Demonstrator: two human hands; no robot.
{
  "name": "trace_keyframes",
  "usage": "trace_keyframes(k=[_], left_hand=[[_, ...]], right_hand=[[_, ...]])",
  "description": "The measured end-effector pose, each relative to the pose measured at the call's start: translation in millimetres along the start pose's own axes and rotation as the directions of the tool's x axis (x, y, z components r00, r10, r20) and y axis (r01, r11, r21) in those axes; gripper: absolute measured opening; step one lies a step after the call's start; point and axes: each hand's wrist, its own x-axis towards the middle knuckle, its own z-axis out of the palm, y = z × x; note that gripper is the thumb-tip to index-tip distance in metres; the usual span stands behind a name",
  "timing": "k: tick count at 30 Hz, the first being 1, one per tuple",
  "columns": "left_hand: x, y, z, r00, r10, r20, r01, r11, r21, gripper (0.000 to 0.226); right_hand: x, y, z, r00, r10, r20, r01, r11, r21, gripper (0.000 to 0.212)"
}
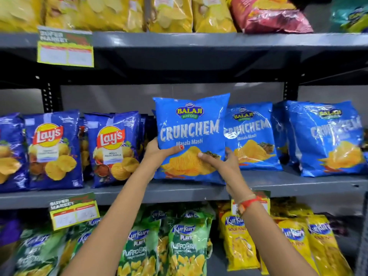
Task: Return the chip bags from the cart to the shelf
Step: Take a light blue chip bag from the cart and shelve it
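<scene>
Our fingers (207, 157) of both hands clasp the upright Crunchem bag (191, 136) by its lower sides, its base on the middle shelf (139, 193), the gap left of its twins lying straight behind.

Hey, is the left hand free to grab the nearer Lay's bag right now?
Probably not yet: the left hand has its grip on the Crunchem bag. The Lay's bag stands unobstructed beside it.
</scene>
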Motion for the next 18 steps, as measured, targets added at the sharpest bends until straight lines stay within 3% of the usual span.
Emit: trace_keyframes(k=[2, 6, 9, 12, 15, 18], left_hand=[[5.0, -10.1, 1.1, 0.999, 0.005, -0.053, -0.004, 1.0, 0.023, 0.04], [10.7, -28.9, 2.1, 0.984, 0.053, -0.167, -0.042, 0.997, 0.071, 0.038], [10.9, -37.4, 7.4, 0.953, 0.138, -0.27, -0.091, 0.98, 0.179, 0.062], [-8.0, -46.0, 15.8, 0.875, 0.288, -0.389, -0.191, 0.944, 0.27, 0.08], [-43.5, -63.3, 25.6, 0.775, 0.49, -0.399, -0.358, 0.861, 0.361, 0.06], [-85.8, -94.2, 40.0, 0.73, 0.586, -0.352, -0.458, 0.802, 0.384, 0.046]], right_hand=[[8.2, 12.2, 7.5, 0.999, 0.011, -0.03, -0.012, 0.999, -0.042, 0.075], [14.3, 19.2, 14.7, 0.996, 0.01, -0.085, -0.02, 0.994, -0.111, 0.072], [10.4, 19.0, 13.5, 0.996, -0.029, -0.088, 0.014, 0.987, -0.16, 0.074], [-6.6, 22.9, 5.6, 0.981, -0.145, -0.129, 0.113, 0.967, -0.229, 0.082], [-36.4, 37.2, -12.3, 0.944, -0.282, -0.17, 0.223, 0.928, -0.299, 0.073], [-71.1, 62.0, -33.3, 0.939, -0.285, -0.192, 0.224, 0.932, -0.285, 0.054]])
